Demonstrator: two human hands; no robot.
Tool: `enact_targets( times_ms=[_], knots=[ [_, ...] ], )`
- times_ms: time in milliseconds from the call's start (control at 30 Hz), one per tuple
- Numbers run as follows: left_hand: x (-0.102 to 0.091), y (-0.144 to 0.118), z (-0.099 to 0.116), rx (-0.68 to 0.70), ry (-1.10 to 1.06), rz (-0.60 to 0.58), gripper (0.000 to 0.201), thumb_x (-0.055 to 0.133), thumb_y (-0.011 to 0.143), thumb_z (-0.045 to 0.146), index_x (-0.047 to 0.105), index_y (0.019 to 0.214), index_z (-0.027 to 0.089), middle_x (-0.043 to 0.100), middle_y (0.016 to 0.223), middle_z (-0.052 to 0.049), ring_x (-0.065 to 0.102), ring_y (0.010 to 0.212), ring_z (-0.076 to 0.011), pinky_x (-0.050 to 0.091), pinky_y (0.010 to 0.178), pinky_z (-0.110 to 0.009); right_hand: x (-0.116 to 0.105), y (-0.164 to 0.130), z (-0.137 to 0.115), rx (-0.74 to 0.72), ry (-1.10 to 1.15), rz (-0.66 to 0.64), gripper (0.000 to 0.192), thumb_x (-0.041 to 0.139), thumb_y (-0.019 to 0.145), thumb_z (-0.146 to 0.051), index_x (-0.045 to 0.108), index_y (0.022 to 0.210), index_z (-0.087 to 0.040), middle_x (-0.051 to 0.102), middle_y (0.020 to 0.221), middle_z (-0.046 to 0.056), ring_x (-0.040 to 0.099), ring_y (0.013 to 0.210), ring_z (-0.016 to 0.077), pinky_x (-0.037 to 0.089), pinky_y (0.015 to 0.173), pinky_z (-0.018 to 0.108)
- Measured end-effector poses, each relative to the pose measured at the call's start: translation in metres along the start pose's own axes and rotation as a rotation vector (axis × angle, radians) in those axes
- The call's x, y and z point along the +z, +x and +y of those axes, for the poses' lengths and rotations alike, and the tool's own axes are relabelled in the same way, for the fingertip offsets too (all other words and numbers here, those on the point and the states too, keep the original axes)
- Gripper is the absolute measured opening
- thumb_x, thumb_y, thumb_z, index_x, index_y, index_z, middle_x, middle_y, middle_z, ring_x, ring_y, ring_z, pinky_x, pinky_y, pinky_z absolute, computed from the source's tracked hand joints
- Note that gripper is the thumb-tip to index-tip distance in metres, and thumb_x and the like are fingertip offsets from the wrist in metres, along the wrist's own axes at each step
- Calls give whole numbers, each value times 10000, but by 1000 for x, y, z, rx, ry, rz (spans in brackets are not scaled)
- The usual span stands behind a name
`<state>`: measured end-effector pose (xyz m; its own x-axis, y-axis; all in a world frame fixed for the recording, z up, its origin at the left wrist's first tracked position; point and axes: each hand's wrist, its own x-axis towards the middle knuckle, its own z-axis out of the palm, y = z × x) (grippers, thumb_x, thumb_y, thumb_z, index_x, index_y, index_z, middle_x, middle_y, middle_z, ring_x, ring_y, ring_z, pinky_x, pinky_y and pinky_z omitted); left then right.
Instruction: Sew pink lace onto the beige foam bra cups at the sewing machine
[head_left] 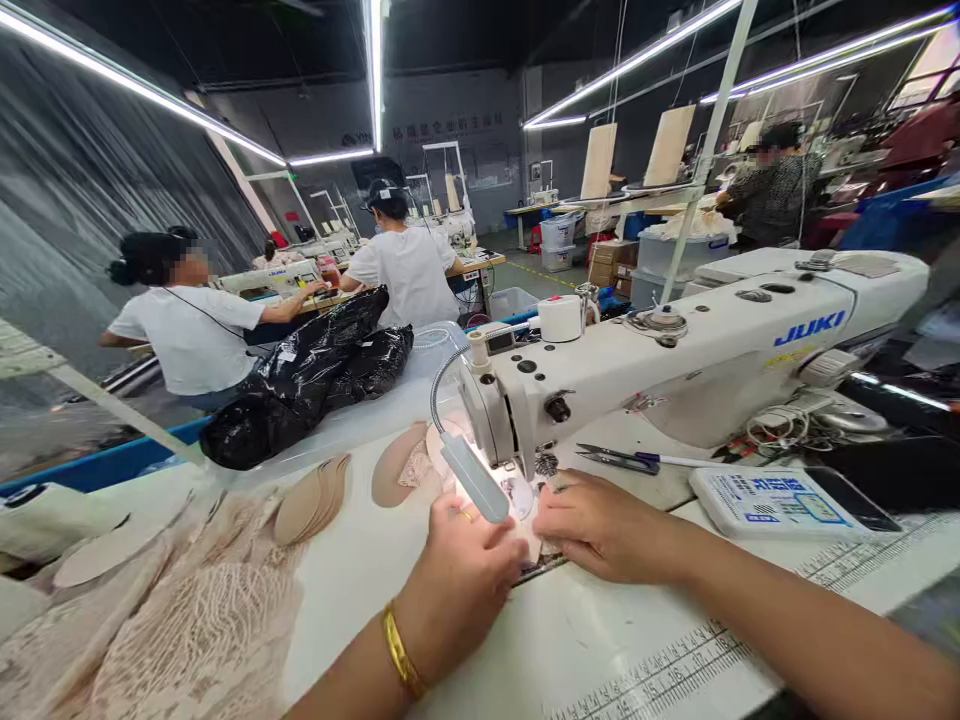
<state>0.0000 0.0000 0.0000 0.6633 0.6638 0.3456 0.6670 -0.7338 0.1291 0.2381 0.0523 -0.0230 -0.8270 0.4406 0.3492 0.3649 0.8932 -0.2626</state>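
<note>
My left hand (469, 560) and my right hand (600, 525) are close together under the needle end of a white sewing machine (600, 370). Between them lies a small beige fabric piece (531, 545), lit by the grey gooseneck lamp (476, 478). Both hands have their fingers closed on its edges, the left from the near left side, the right from the right. The lamp head hides part of my left fingers. Behind the left hand, more beige cut pieces (397, 468), some with lace, lie on the table.
Beige lace fabric (202, 620) and stacked oval pieces (311, 500) cover the left side. Thread snips (619, 458) lie right of the needle; a white box (772, 502) is further right. Black plastic bags (307, 385) stand beyond the table. Co-workers (409, 265) sit at other machines.
</note>
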Motion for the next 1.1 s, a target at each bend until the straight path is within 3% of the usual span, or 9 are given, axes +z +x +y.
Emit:
enact_targets(
  times_ms=[200,300,500,700,767,867,1000,1033,1100],
  knots=[
    [4,-4,10,-5,23,4,309,489,870,9,684,944,237,699,875,20,585,666,-150,366,925,-469,3,-1,0,34,10,-42,180,500,876,-54,591,800,-189,603,832,28,439,751,176,323,718,308],
    [2,0,2,14,61,-20,293,457,890,14,664,897,222,683,855,20,528,625,-144,385,924,-480,5,1,0,67,1,-48,197,494,876,-51,626,843,-193,601,836,36,436,752,186,329,720,313],
    [0,6,-21,46,69,-45,265,473,931,65,629,765,201,675,821,-1,567,763,-192,382,935,-474,11,7,0,163,-100,-46,193,492,854,-55,626,811,-186,534,783,28,350,699,180,306,666,300],
    [-1,9,-40,48,-26,-11,257,537,938,119,740,1001,264,755,1007,-16,654,922,-227,332,1005,-496,16,13,-4,199,-128,32,200,507,831,-52,652,852,-187,497,779,25,374,758,195,293,655,289],
    [-1,11,-44,31,-20,-44,269,516,951,127,743,979,268,754,968,-9,655,907,-223,340,1008,-493,16,14,-4,204,-131,44,213,502,833,-45,657,867,-188,498,785,26,372,760,196,298,659,289],
    [0,13,-53,-60,102,-17,281,462,956,133,722,913,232,726,905,-44,647,906,-254,386,986,-503,17,14,-3,219,-126,23,219,499,840,-41,652,888,-191,496,781,21,371,754,194,305,663,289],
    [3,14,-72,-392,247,117,468,371,897,45,604,1289,153,700,1210,-159,646,1116,-308,469,958,-455,18,13,-3,248,-148,-20,202,498,828,-20,605,834,-192,469,760,14,369,740,189,291,644,289],
    [3,14,-77,-447,253,103,541,364,873,24,536,1375,127,711,1185,-162,669,1063,-301,493,905,-431,19,12,-3,249,-154,-23,204,497,826,-15,596,824,-193,463,753,13,371,740,190,285,638,290],
    [2,10,-81,-484,254,34,615,377,835,19,467,1439,90,743,930,-112,692,824,-294,504,766,-404,19,12,-3,241,-145,-14,209,495,829,-9,593,830,-194,471,755,13,381,745,192,284,636,291]
  ],
)
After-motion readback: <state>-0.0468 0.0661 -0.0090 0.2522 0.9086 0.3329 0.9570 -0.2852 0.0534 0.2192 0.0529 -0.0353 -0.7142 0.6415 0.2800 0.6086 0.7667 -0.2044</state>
